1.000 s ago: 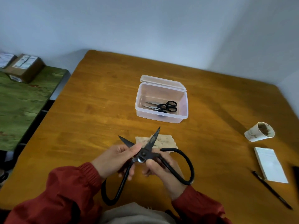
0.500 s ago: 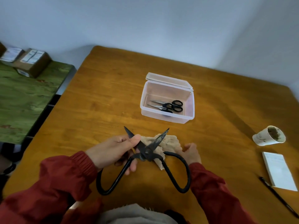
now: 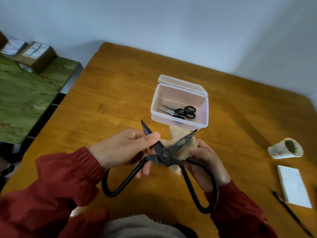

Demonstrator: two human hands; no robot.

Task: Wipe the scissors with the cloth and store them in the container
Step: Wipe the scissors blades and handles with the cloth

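Large black scissors (image 3: 164, 155) low centre of frame, held off the bench (image 3: 111, 100), blades spread in a wide V, probably so each face can be reached. Left hand (image 3: 123, 150): grip pinches the left blade near the pivot, thumb on top, steadying it. Right hand (image 3: 205, 162): grip bunches the beige cloth (image 3: 175, 134) behind the right blade, likely to wipe. Open clear container (image 3: 204, 115) just above, small scissors (image 3: 181, 112) inside. Labels on the cardboard boxes (image 3: 36, 55), upper left: unreadable. No brand legible.
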